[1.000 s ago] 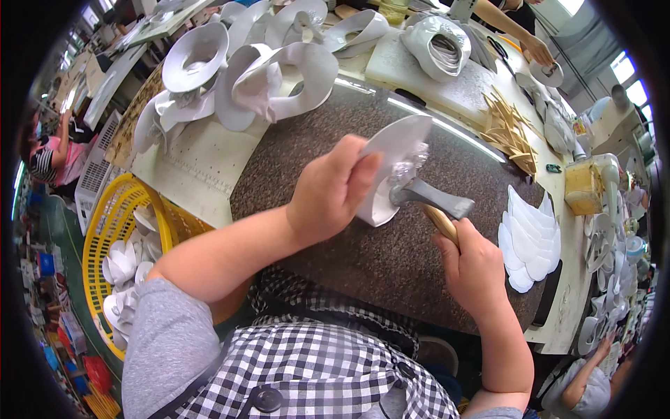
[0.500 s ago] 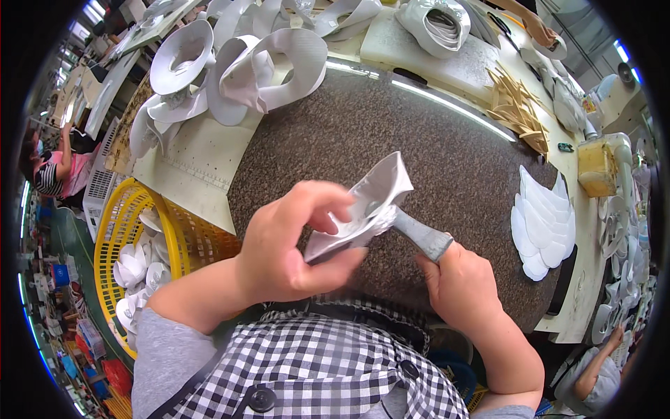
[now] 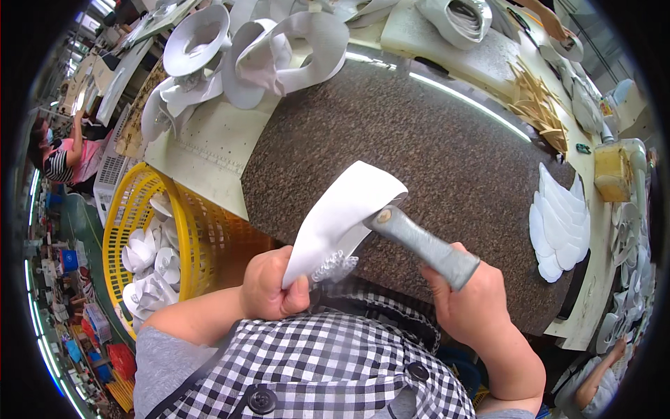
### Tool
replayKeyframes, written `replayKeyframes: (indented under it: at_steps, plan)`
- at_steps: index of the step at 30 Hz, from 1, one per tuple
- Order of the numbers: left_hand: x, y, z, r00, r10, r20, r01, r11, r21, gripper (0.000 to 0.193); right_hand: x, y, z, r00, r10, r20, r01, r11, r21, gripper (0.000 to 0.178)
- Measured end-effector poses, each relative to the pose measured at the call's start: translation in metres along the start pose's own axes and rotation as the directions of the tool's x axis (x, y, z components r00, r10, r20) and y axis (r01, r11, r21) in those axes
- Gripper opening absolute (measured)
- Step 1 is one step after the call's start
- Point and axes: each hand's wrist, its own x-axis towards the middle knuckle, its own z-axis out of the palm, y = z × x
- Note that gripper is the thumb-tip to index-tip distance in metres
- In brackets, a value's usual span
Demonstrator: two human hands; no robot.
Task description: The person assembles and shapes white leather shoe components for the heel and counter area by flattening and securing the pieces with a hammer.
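A curved white shoe upper piece (image 3: 345,209) stands raised over the dark work slab. My left hand (image 3: 274,283) is closed on its lower end, thumb in front. Crinkled, shiny trim shows along the piece's lower edge. My right hand (image 3: 474,300) is wrapped round a grey hammer-like tool (image 3: 429,248), wider toward the hand. A round wood-coloured spot marks its far end, which meets or overlaps the right edge of the piece; I cannot tell whether they touch. What the right fingers grip underneath is hidden.
The speckled stone slab (image 3: 307,153) fills the middle. At left stands a yellow basket (image 3: 183,237) of white pieces. White uppers (image 3: 300,56) crowd the back left. Fanned white pieces (image 3: 560,220) lie at right, below tan strips (image 3: 537,105). Other people work at both sides.
The white piece has turned so its smooth outer side shows. My left hand has closed on its lower end from a looser, spread hold. The tool's wood-spotted end has come into view.
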Motion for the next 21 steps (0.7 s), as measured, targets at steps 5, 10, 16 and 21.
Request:
replayKeyframes:
  at_steps: [5, 10, 16, 21]
  plan:
    - [-0.003, -0.001, 0.003, 0.998, 0.041, 0.041, -0.040, 0.999, -0.019, 0.034, 0.004, -0.008, -0.004, 0.995, 0.003, 0.097, 0.006, 0.996, -0.094, 0.025]
    - [0.010, 0.007, -0.001, 0.980, 0.149, 0.130, -0.152, 0.988, 0.010, 0.042, 0.004, -0.007, 0.007, 0.983, -0.020, 0.184, 0.034, 0.997, -0.075, 0.026]
    - [0.016, 0.012, 0.002, 0.986, 0.136, 0.094, -0.149, 0.978, 0.143, 0.034, 0.007, -0.005, 0.003, 0.984, -0.037, 0.177, 0.047, 0.998, -0.052, 0.024]
    - [0.032, 0.013, -0.014, 0.981, -0.148, 0.124, 0.161, 0.982, -0.100, 0.031, 0.011, 0.005, -0.006, 0.997, -0.041, -0.067, 0.037, 0.998, -0.058, 0.017]
